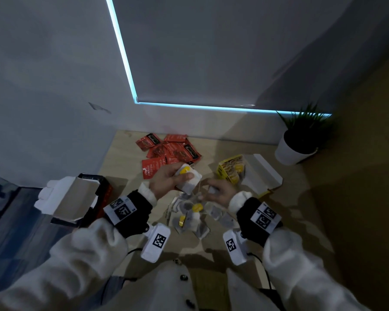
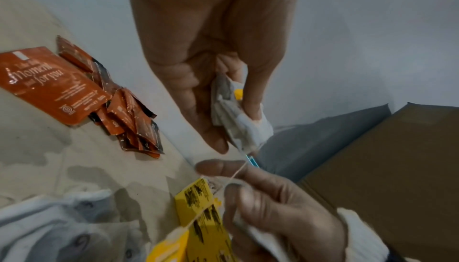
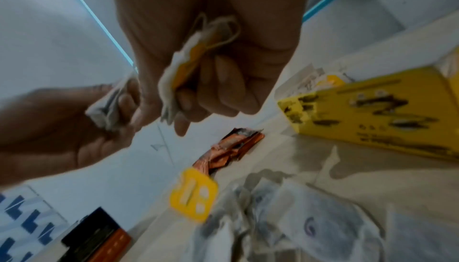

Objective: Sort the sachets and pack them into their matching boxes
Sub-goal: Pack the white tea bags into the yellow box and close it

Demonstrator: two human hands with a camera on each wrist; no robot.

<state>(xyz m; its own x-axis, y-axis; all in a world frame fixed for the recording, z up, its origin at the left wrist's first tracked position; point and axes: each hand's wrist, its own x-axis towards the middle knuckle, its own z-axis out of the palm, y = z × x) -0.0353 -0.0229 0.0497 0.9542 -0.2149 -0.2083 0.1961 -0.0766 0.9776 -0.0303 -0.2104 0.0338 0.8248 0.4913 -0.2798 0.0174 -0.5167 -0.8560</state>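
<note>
Two hands up over a pale wooden table (image 1: 119,153), and you are working in dim light, with a grey wall behind and a drawn blind edged by a thin strip of blue glow. A potted plant (image 1: 298,142) sits at the far right corner. Red sachets (image 1: 169,151) lie heaped at the far side of the table, and white tea bags with yellow tags (image 1: 193,217) are piled near you, right between your wrists. The yellow box (image 1: 230,168) stands open to the right with tea bags already inside; the red and black box (image 1: 92,196) is open on the left, its flaps raised. Your left hand (image 1: 166,179) is curled around a small stack of white tea bags (image 1: 188,177), thumb pressed on top. Your right hand (image 1: 220,189) is closed on another tea bag (image 3: 183,66), fingers folded over it, and a thin string (image 2: 238,174) runs taut across your right fingers up to the left-hand stack. Both hands hover just above the near pile, close together.
</note>
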